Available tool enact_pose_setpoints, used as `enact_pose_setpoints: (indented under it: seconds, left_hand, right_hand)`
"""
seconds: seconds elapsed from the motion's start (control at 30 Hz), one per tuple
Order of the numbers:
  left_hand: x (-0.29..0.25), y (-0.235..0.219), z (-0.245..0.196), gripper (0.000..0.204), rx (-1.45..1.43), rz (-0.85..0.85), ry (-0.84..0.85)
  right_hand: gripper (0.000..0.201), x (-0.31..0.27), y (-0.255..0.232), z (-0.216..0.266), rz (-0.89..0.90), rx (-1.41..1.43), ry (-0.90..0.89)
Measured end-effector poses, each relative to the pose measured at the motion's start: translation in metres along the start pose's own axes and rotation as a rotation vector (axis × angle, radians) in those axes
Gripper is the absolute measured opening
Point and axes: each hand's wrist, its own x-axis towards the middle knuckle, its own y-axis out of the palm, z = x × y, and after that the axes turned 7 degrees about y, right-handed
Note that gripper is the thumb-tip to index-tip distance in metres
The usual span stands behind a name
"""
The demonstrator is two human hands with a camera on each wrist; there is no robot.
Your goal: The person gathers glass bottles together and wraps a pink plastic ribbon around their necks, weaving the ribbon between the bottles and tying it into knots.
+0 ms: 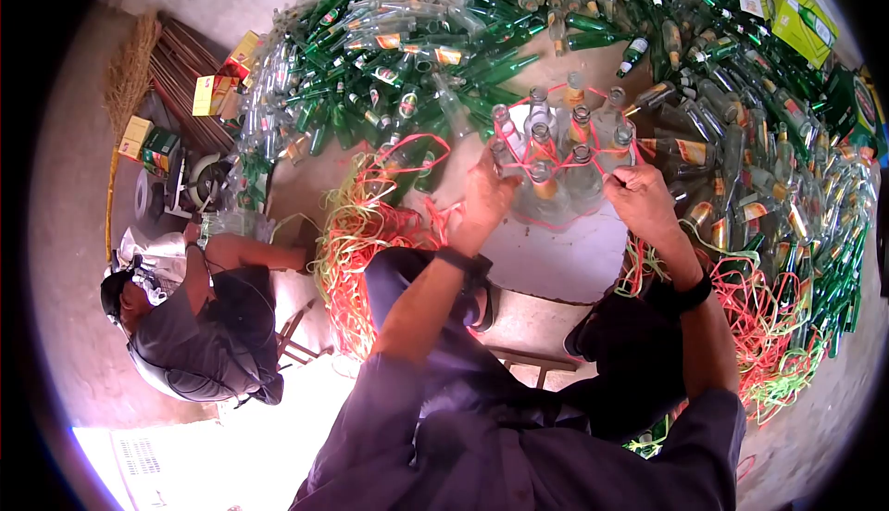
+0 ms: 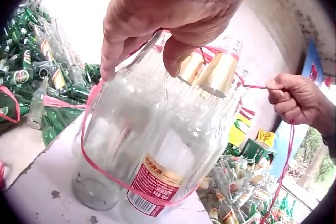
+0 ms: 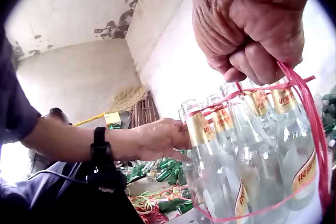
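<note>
From the head view the upright clear bottles stand between the left hand and right hand; both wrist views show each hand pinching the pink string at neck height.

Green bottle heap, broom, seated person

Nine clear glass bottles stand upright in one bundle, bound by pink string. Around the bundle lie green and clear bottles, too many to count. Left of it sit three yellow boxes. Two people are visible, including a seated person.
</note>
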Motion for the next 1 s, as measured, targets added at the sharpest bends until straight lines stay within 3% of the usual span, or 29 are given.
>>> enact_pose_setpoints:
  seconds: [0.03,0.13,0.23,0.4,0.5,0.6,0.67,0.7,0.77,0.8,0.83,0.9,1.0]
  left_hand:
    - [0.005,0.001,0.006,0.074,-0.001,0.002,-0.004]
    - [0.027,-0.003,0.029,0.043,0.005,0.016,-0.018]
    - [0.043,-0.009,0.042,0.042,0.164,0.105,-0.091]
    - [0.048,-0.012,0.053,0.042,0.039,0.114,-0.197]
    - [0.044,0.003,0.066,0.036,-0.039,0.009,-0.144]
    - [0.040,0.007,0.070,0.032,-0.164,-0.055,-0.248]
    - [0.034,-0.008,0.050,0.028,-0.072,-0.313,0.063]
    - [0.030,-0.018,0.026,0.028,-0.072,-0.312,0.064]
    - [0.020,-0.037,-0.028,0.031,0.051,-0.403,0.221]
    - [0.017,-0.039,-0.035,0.037,0.122,-0.284,0.372]
    - [0.017,-0.041,-0.051,0.037,0.124,-0.283,0.372]
    - [0.018,-0.035,-0.082,0.035,0.068,-0.073,0.638]
    - [0.029,-0.007,-0.095,0.041,0.097,0.071,0.784]
  right_hand:
    - [0.021,-0.001,0.002,0.003,0.003,0.000,0.003]
    - [0.019,-0.005,0.007,0.008,0.012,0.045,-0.021]
    - [0.018,-0.006,0.013,0.008,0.008,0.034,-0.045]
    - [0.015,-0.008,0.018,0.014,0.077,0.021,-0.057]
    - [0.014,-0.007,0.019,0.014,0.093,-0.020,-0.060]
    - [0.015,-0.007,0.021,0.013,0.097,0.006,-0.077]
    - [0.015,-0.005,0.023,0.010,0.082,0.007,-0.115]
    - [0.016,-0.004,0.023,0.008,0.066,0.009,-0.153]
    - [0.016,-0.004,0.023,0.006,0.088,0.012,-0.131]
    - [0.016,-0.004,0.023,0.005,0.113,0.012,-0.110]
    - [0.016,-0.005,0.023,0.007,0.114,0.014,-0.109]
    - [0.016,-0.006,0.023,0.012,0.151,0.007,0.004]
    - [0.015,-0.009,0.033,-0.004,0.112,0.009,-0.054]
